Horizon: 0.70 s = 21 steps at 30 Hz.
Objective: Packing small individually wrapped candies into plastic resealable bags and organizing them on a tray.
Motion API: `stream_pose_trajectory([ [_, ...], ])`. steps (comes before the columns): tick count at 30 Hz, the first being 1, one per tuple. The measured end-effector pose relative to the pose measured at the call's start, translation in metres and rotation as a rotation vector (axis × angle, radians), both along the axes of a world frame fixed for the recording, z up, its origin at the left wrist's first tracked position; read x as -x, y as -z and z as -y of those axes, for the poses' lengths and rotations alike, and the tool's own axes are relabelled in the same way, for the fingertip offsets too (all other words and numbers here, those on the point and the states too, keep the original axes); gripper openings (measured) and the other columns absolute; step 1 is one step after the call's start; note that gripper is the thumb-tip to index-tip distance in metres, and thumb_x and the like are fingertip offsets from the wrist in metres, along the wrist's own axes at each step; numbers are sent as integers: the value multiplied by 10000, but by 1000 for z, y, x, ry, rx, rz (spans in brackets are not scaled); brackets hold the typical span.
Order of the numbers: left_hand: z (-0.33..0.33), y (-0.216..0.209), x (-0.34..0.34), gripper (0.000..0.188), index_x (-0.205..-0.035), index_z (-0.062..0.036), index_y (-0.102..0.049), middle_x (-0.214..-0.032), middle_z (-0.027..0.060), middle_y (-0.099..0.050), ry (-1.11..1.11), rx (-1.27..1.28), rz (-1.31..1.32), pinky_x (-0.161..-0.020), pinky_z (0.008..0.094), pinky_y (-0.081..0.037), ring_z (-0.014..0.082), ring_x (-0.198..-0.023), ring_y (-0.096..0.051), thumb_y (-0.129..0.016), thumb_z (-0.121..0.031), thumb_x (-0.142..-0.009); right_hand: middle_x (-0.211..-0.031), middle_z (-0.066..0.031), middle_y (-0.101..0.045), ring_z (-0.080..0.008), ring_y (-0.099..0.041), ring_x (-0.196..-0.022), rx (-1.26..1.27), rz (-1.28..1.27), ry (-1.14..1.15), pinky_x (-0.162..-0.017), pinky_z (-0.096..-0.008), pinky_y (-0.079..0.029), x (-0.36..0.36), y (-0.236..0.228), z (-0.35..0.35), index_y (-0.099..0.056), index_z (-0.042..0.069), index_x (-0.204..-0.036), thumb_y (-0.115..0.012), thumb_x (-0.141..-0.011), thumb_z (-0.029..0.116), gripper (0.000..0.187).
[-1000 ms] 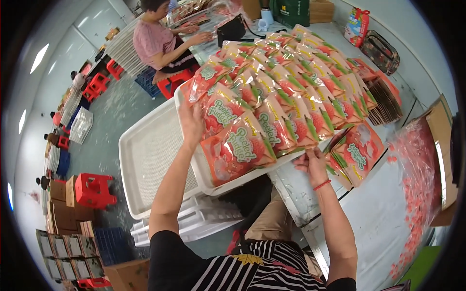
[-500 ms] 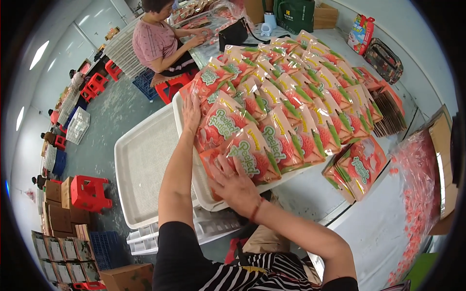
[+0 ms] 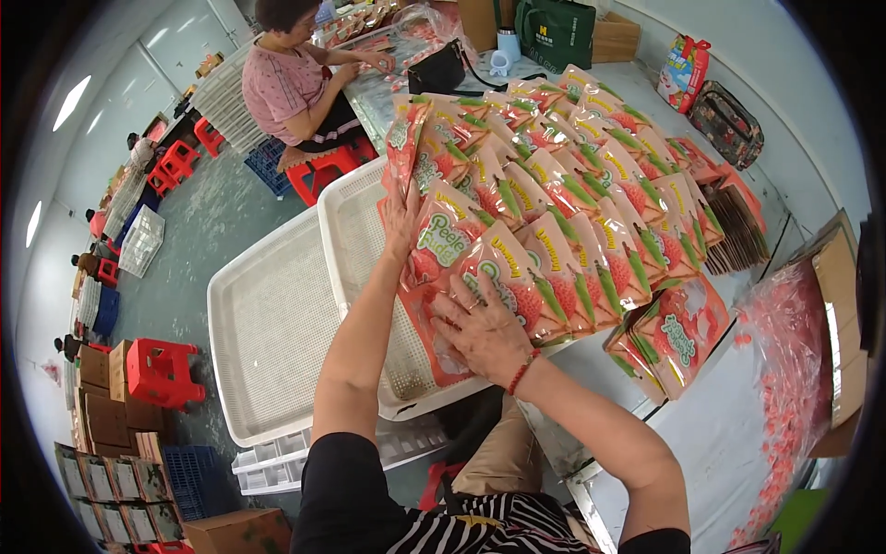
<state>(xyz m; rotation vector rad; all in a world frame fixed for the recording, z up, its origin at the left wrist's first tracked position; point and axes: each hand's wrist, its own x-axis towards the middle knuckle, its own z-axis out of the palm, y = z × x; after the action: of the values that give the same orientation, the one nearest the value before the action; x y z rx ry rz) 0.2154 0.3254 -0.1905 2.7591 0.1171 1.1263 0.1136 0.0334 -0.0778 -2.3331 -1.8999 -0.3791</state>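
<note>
Rows of shiny pink fruit-snack pouches lie overlapping on a white perforated tray. My left hand lies stretched along the left edge of the rows, its palm side against the pouches. One pouch stands tilted up just beyond its fingertips. My right hand is spread flat over the nearest pouches, fingers apart. Neither hand is closed around anything. A strip of bare mesh shows in the tray to the left of the pouches.
Another white tray sits at the left. A small stack of pouches lies right of my right hand, near a clear plastic bag of small pink packets. Across the table a person works beside a black bag.
Both hands have moved right, and the left-hand and near pouches have shifted right with them. The tray's left part is now uncovered. The pouch at the far left has tilted up.
</note>
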Motion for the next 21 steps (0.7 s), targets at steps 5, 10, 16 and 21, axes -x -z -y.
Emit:
stream_pose_trajectory([
  [5, -26, -26, 14, 522, -1388, -137, -369, -1391, 300, -293, -53, 310, -300, -966, 476, -389, 448, -1133, -456, -497, -158, -882, -1341, -28, -420, -307, -279, -1337, 0, 37, 29, -1109, -556, -154, 5, 2, -1, -558, 165, -1224, -549, -847, 341, 417],
  [10, -17, -53, 5, 489, -1389, -193, -377, -1393, 257, -330, -177, -207, -304, -978, 469, -395, 432, -1176, -446, -451, -159, -907, -1353, -21, -420, -301, -252, -1354, 44, 23, 73, -1118, -553, -137, 0, 5, 1, -541, 172, -1241, -546, -856, 356, 426],
  [16, -36, -34, 16, 402, -1336, -174, -449, -1464, 197, -274, -21, -40, -361, -961, 398, -436, 378, -1242, -417, -426, -187, -935, -1360, -14, -425, -302, -251, -1356, 59, -21, 83, -1122, -551, -126, 4, 3, 3, -535, 187, -1251, -563, -845, 376, 449],
  [21, -79, -1, 46, 534, -1446, -213, -279, -1510, 166, -179, -10, -291, -238, -894, 400, -488, 343, -1207, -484, -465, -251, -947, -1328, -7, -444, -295, -262, -1349, 5, -21, 46, -1121, -553, -131, 17, 0, 1, -533, 199, -1247, -580, -825, 365, 455],
])
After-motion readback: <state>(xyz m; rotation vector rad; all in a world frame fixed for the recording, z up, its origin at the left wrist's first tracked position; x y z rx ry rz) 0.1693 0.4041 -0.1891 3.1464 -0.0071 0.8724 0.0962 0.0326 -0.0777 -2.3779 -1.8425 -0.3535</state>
